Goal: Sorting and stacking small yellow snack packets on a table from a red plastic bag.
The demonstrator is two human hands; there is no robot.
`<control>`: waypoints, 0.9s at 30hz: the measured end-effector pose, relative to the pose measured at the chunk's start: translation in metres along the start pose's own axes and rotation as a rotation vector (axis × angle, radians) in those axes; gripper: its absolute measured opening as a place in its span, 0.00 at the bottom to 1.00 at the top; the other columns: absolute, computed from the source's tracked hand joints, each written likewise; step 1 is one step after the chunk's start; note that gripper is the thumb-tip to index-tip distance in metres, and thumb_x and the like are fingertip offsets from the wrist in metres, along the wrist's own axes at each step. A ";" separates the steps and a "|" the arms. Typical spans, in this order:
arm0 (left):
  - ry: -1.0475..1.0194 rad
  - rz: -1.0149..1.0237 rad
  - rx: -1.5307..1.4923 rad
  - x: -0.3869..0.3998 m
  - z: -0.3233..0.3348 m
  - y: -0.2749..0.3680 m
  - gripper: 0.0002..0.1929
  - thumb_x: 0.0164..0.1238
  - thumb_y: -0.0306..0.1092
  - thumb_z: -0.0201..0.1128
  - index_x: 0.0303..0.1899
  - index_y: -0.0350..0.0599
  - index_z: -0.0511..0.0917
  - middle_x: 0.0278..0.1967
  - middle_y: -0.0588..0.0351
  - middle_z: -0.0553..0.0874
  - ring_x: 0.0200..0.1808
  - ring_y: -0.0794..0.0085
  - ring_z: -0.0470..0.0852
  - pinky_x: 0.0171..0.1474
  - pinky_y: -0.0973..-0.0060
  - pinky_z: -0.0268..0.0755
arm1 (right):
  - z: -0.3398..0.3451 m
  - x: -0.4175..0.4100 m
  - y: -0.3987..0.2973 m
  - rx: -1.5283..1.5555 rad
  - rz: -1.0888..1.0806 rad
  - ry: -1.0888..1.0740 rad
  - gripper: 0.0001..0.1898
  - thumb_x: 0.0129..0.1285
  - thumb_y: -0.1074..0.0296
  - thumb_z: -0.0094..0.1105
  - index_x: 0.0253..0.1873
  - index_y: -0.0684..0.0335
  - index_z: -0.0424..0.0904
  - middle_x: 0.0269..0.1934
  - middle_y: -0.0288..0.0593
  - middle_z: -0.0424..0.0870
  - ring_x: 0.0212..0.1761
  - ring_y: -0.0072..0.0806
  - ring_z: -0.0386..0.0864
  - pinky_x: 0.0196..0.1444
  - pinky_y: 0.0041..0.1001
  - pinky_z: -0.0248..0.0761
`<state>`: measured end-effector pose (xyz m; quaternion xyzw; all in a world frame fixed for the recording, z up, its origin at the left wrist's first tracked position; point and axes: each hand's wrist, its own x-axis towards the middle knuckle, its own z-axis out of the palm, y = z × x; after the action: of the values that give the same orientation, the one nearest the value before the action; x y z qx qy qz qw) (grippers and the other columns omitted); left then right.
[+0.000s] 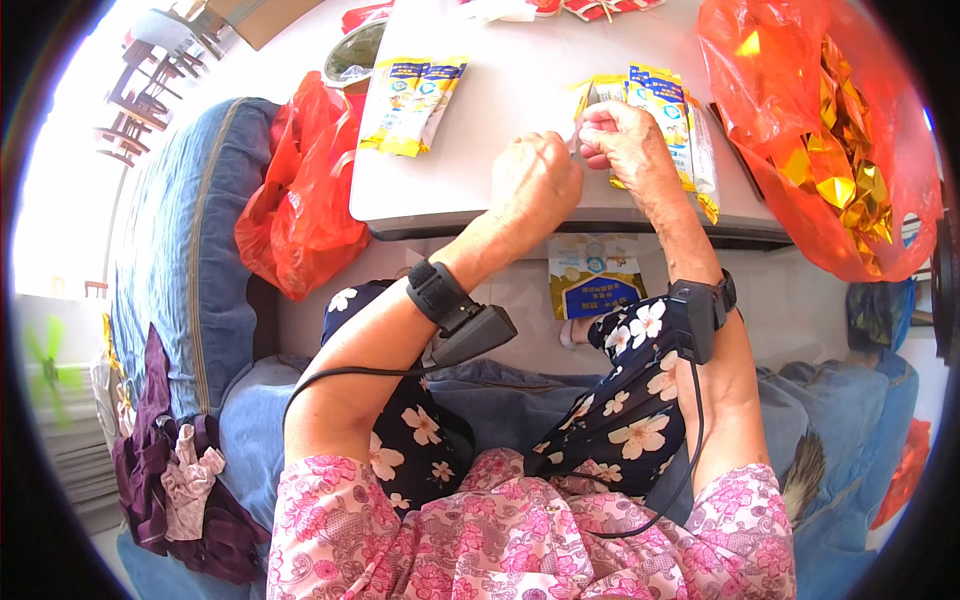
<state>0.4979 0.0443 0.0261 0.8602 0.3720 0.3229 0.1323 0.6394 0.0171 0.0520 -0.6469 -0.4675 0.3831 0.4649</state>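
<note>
Both hands meet above the front part of the white table [517, 82]. My left hand [537, 176] is curled, knuckles up, with its fingertips mostly hidden. Close beside it on the right, my right hand [622, 142] pinches with thumb and fingers. A thin pale piece of film [575, 142] shows between the two hands; what it belongs to is unclear. Several yellow, white and blue sachets [664, 97] lie in an overlapping pile behind and beneath my right hand. To the left, similar sachets [412, 105] lie overlapping on the table, apart from my hands.
A red plastic bag [300, 195] hangs at the table's left edge. Another red bag [795, 120], holding shiny gold wrappers [840, 180], is at the right. Below the table stands a larger printed packet [596, 274]. Cables run from the black wrist devices [469, 322] along both arms.
</note>
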 end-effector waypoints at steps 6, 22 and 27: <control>-0.063 -0.356 -0.495 0.020 -0.025 -0.016 0.10 0.55 0.30 0.56 0.29 0.30 0.78 0.17 0.48 0.77 0.20 0.67 0.76 0.25 0.71 0.68 | 0.002 -0.002 -0.006 0.060 0.023 0.106 0.14 0.58 0.73 0.59 0.49 0.70 0.75 0.39 0.45 0.81 0.34 0.27 0.80 0.34 0.23 0.76; -0.112 -0.208 0.693 0.029 -0.083 -0.060 0.09 0.57 0.27 0.56 0.35 0.31 0.79 0.36 0.37 0.80 0.44 0.53 0.78 0.44 0.59 0.72 | -0.015 0.001 0.008 -1.295 -0.312 0.437 0.16 0.50 0.71 0.59 0.45 0.67 0.77 0.45 0.52 0.78 0.49 0.46 0.73 0.52 0.38 0.68; 0.137 -0.062 0.779 0.029 -0.073 -0.057 0.09 0.57 0.27 0.55 0.35 0.31 0.79 0.37 0.38 0.79 0.44 0.52 0.77 0.46 0.57 0.70 | -0.012 0.001 0.006 -1.327 -0.304 0.368 0.10 0.53 0.72 0.56 0.40 0.65 0.80 0.42 0.52 0.77 0.48 0.44 0.74 0.48 0.41 0.70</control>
<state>0.4340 0.1039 0.0681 0.8108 0.5003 0.2101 -0.2195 0.6527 0.0146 0.0492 -0.7757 -0.6014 -0.1679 0.0921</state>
